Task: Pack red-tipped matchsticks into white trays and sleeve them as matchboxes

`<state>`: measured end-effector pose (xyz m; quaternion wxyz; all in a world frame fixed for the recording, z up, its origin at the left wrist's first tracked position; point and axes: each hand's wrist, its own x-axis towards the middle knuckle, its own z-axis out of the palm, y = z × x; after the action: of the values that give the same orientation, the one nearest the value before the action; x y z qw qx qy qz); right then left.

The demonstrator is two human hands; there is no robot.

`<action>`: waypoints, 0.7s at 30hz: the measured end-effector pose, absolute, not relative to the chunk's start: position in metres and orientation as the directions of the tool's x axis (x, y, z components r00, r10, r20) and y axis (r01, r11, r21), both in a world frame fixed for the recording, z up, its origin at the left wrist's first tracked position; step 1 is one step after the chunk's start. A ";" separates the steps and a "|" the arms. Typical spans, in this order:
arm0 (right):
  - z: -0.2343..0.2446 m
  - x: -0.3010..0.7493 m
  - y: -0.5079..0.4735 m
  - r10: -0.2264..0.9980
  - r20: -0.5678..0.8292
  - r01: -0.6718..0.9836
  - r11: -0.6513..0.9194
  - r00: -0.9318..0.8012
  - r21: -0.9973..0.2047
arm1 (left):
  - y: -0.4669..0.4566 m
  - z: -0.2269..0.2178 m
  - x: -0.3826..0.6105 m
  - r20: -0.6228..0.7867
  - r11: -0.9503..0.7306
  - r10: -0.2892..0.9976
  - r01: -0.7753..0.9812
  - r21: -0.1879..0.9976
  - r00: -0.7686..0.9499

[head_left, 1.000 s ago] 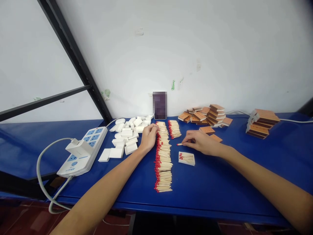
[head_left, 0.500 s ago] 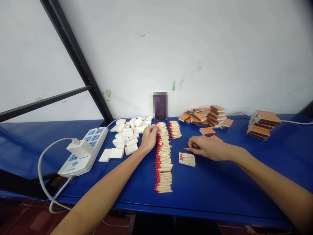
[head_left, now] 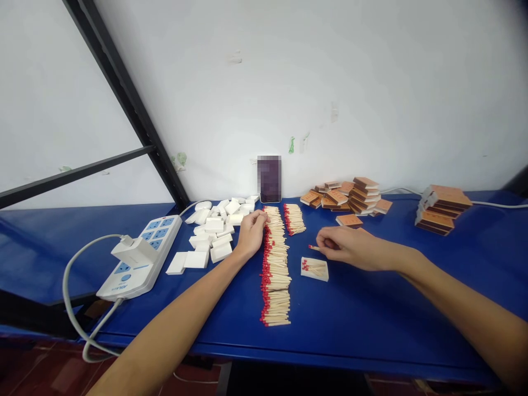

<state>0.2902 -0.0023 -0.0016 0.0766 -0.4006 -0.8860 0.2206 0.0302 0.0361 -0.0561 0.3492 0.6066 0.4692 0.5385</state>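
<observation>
A long row of red-tipped matches (head_left: pixel 275 264) runs down the middle of the blue table (head_left: pixel 371 313). My left hand (head_left: pixel 251 231) rests at the row's far left side, fingers curled on the matches. My right hand (head_left: pixel 346 246) pinches a single match (head_left: pixel 313 248) just above a small white open tray (head_left: pixel 315 268) that holds a few matches. A shorter bunch of matches (head_left: pixel 294 218) lies behind the tray.
White inner trays (head_left: pixel 214 231) lie heaped on the left beside a white power strip (head_left: pixel 140 256) with a plug and cable. Brown matchbox sleeves (head_left: pixel 350 195) are piled at the back right, another stack (head_left: pixel 443 208) farther right. A dark phone (head_left: pixel 269 178) leans on the wall.
My right hand has carried the single match back from the left toward the tray and lifted slightly. My left hand has stayed on the row.
</observation>
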 end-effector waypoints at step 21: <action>-0.005 0.274 -0.014 0.672 -0.060 0.609 0.625 -0.738 -0.489 | 0.036 -0.056 0.031 0.346 -0.329 0.938 0.243 0.913 -0.033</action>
<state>0.2737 -0.0144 -0.0046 0.0644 -0.3564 -0.8990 0.2462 0.0310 0.0355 -0.0557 0.3246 0.6151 0.4799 0.5348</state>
